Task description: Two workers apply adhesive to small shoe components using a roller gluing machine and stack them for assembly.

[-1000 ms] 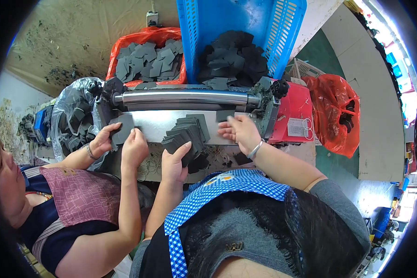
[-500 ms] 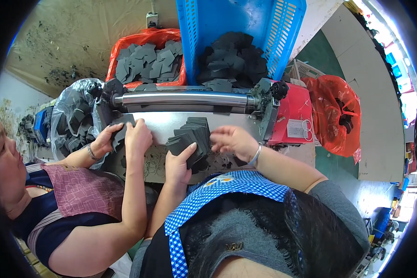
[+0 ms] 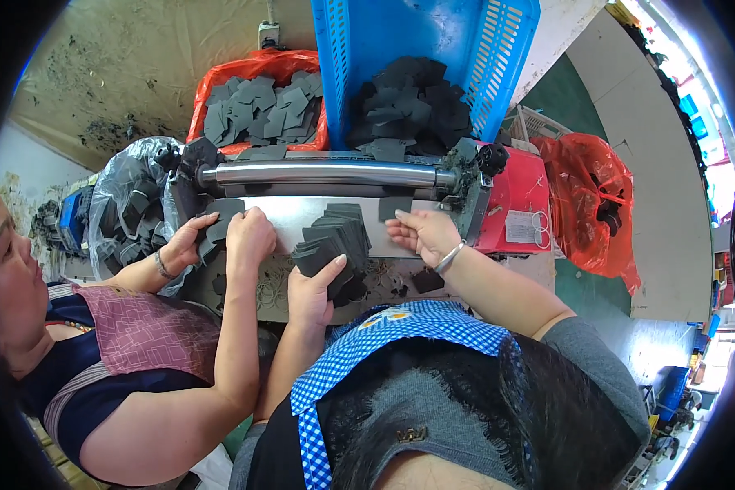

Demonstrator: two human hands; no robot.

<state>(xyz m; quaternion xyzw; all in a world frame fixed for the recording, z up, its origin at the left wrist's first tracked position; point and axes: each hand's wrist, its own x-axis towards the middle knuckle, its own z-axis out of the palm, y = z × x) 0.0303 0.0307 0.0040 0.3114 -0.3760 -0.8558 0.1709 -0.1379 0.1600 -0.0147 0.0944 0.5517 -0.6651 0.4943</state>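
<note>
A fanned stack of dark grey square pieces [image 3: 335, 237] is gripped in my left hand [image 3: 312, 296], thumb on top. My right hand [image 3: 427, 233] pinches a single dark grey square [image 3: 394, 208] between thumb and fingers. That square lies over the metal feed plate [image 3: 290, 219], up against the steel roller [image 3: 327, 174] of the machine. To my left, a co-worker's hands [image 3: 249, 237] hold similar dark squares [image 3: 216, 232] at the left part of the same plate.
Behind the roller stand a red-lined container [image 3: 198, 110] and a blue crate [image 3: 492, 77], both with heaped dark squares. The machine's red housing [image 3: 518, 192] is at the right, beside a red plastic bag [image 3: 592, 192]. A clear bag of pieces [image 3: 110, 192] sits at the left.
My right hand has moved from beside the stack up and right to the roller, now with a square in it. My left hand still holds the stack, nearly unmoved.
</note>
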